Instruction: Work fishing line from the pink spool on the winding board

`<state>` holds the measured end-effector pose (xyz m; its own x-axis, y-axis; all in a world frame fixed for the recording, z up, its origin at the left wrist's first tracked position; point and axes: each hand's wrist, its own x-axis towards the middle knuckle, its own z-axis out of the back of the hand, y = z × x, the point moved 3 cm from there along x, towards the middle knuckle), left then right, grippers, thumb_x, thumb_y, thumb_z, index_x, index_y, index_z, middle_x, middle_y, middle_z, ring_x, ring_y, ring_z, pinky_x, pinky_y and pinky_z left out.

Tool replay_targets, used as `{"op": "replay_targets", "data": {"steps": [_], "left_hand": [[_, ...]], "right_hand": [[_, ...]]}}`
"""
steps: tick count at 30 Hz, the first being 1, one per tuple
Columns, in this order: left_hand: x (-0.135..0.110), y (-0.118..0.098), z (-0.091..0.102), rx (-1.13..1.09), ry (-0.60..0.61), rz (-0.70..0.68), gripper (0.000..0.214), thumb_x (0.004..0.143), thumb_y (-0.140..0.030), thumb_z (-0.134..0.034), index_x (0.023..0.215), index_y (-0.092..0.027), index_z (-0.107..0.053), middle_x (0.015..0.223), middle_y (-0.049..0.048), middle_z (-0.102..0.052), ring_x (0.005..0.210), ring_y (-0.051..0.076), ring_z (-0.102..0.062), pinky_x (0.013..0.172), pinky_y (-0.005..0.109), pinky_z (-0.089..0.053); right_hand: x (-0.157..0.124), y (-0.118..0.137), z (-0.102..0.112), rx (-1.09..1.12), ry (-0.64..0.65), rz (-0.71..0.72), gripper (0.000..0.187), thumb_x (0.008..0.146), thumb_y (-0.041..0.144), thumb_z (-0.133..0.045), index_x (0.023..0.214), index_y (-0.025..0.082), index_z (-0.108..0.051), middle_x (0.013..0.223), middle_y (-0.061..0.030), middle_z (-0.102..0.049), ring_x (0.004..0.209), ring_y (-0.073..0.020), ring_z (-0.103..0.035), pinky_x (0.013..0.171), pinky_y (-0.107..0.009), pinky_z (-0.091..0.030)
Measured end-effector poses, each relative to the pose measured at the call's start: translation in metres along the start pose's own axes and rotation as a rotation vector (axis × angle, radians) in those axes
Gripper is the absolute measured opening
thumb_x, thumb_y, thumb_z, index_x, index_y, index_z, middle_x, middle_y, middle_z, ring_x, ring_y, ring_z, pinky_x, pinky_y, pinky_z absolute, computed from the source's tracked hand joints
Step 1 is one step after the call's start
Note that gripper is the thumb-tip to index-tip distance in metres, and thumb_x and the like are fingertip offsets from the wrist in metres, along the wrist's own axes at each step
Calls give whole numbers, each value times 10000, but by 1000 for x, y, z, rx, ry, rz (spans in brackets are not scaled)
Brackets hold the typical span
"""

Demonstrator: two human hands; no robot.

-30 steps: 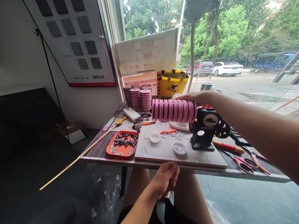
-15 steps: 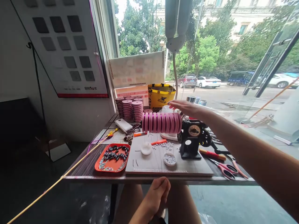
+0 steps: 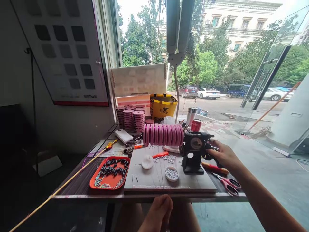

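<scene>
A black hand-cranked winder (image 3: 193, 158) stands at the right of a pale board (image 3: 149, 183). Its shaft carries a row of pink foam spools (image 3: 163, 135). At the winder's right side my right hand (image 3: 223, 154) has its fingers closed around the crank handle, which they partly hide. My left hand (image 3: 161, 207) is below the table's front edge, its fingertips pinched together. Thin lines run from the spools down over the board to these fingertips. On the board are a small dish of pale beads (image 3: 172, 174), a round white lid (image 3: 147, 162) and an orange-handled tool (image 3: 160, 155).
An orange tray (image 3: 109, 172) of small black parts and metal pieces lies at the left, beside a long yellow rod (image 3: 79, 170). Stacked pink spools (image 3: 134, 120) and a yellow bag (image 3: 163, 108) stand behind. Scissors (image 3: 230, 186) and a red-yellow handled tool (image 3: 216, 168) lie at right.
My right hand has moved from above the spools down and right to the winder's crank, closing on it. The left hand stays pinched below the table edge. The view has shifted slightly.
</scene>
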<state>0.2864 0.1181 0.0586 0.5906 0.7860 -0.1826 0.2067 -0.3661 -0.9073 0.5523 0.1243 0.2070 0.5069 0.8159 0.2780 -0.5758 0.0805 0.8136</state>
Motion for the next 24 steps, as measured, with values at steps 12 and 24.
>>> {"op": "replay_targets", "data": {"steps": [12,24], "left_hand": [[-1,-1,-1,-64,-42,27,537,525,-651,-686,543,-161,-466,435,-92,-309,390,31,-216,426,218,-144],[-1,8,6,74,-42,-1,520,589,-679,-618,551,-176,-493,417,-80,-323,394,58,-225,432,244,-165]], "right_hand": [[1,-9,2,104,74,48,460,527,364,-553,947,177,-574,928,-92,-657,913,-305,-597,843,-454,-458],[14,162,-44,-408,311,606,497,880,463,-286,1223,140,-445,1311,-143,-422,1235,-259,-342,1032,-403,-256]]}}
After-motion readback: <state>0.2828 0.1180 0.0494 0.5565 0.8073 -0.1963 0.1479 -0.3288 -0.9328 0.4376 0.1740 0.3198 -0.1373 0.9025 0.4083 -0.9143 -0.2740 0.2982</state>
